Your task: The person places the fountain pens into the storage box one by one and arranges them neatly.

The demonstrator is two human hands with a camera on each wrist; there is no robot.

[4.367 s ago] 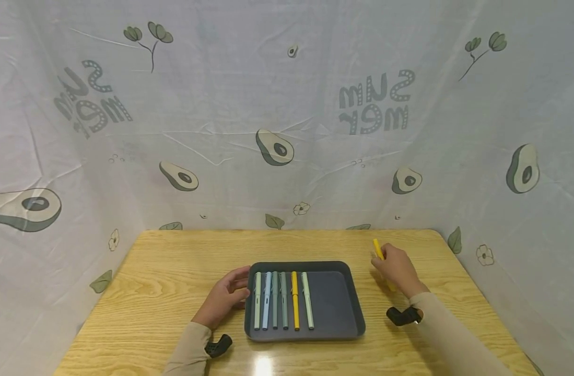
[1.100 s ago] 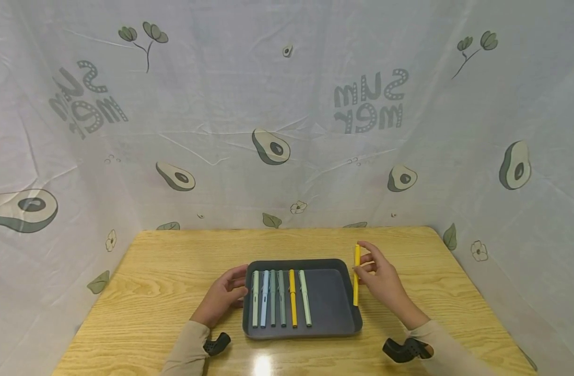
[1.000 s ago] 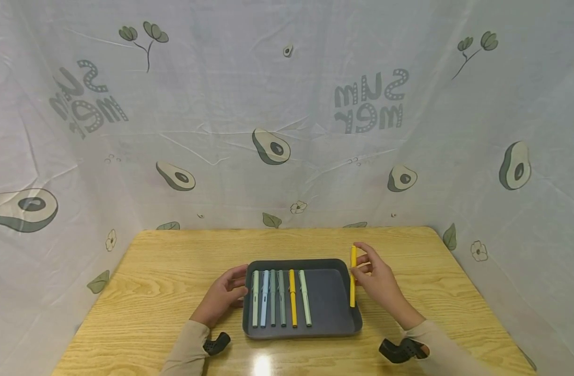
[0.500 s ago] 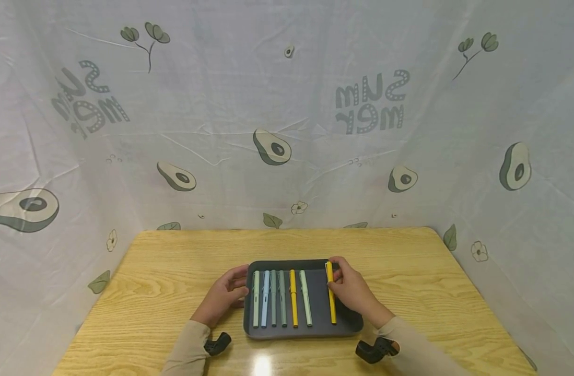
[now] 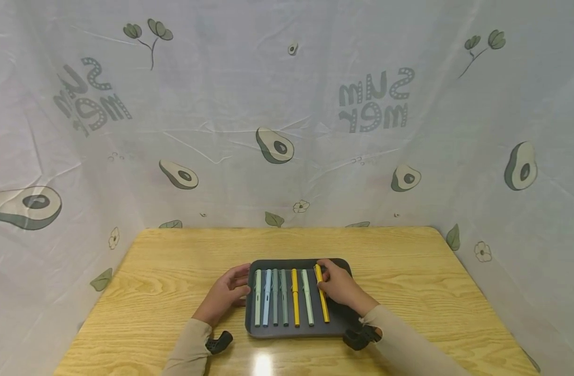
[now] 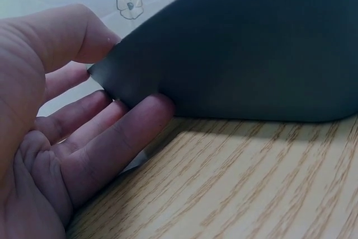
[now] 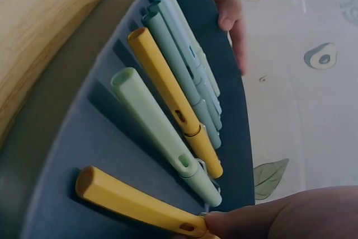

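A dark grey tray [image 5: 298, 332] stands on the table, with several capped pens side by side in it. My right hand [image 5: 339, 286] pinches a yellow pen [image 5: 323, 305] near its clip end, low over the tray floor, right of a pale green pen [image 5: 307, 303]. In the right wrist view the held yellow pen [image 7: 137, 202] slants away from the pale green pen [image 7: 151, 118]. My left hand [image 5: 226, 293] rests at the tray's left wall, loosely bent fingers [image 6: 148, 110] touching its outer side. Whether the held pen touches the tray floor I cannot tell.
Further left in the tray lie another yellow pen [image 5: 295, 300], dark green pens [image 5: 284, 300], a light blue pen [image 5: 267, 300] and a pale green one at the far left. A white printed curtain [image 5: 230, 188] hangs behind the wooden table [image 5: 174, 250].
My right hand has brought the yellow pen leftward from the table's right side over the tray's right wall, and lowered it near the pale green pen. My left hand has stayed at the tray.
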